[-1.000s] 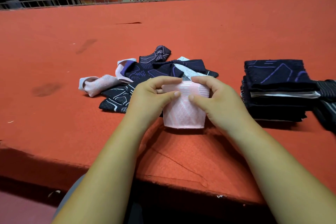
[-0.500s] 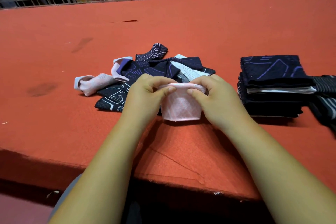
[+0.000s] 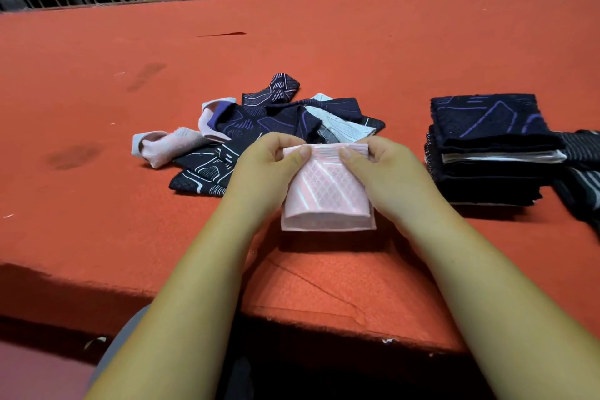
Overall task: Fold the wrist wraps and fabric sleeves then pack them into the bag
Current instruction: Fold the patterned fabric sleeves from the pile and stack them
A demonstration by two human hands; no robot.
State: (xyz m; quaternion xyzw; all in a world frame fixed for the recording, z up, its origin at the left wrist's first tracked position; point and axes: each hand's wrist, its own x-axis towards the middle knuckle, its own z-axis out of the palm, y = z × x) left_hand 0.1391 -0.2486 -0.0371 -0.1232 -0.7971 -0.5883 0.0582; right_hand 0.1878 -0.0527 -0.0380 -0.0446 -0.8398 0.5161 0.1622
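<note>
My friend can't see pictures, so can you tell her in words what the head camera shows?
The left hand and the right hand pinch the top edge of a folded pink sleeve on a red table. Behind it lies a loose pile of dark and pink sleeves; a folded stack sits to the right.

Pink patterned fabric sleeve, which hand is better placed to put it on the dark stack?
Probably the right hand. Both hands pinch the pink patterned fabric sleeve, but the stack of folded dark fabric lies on the right; the left hand would cross over.
</note>
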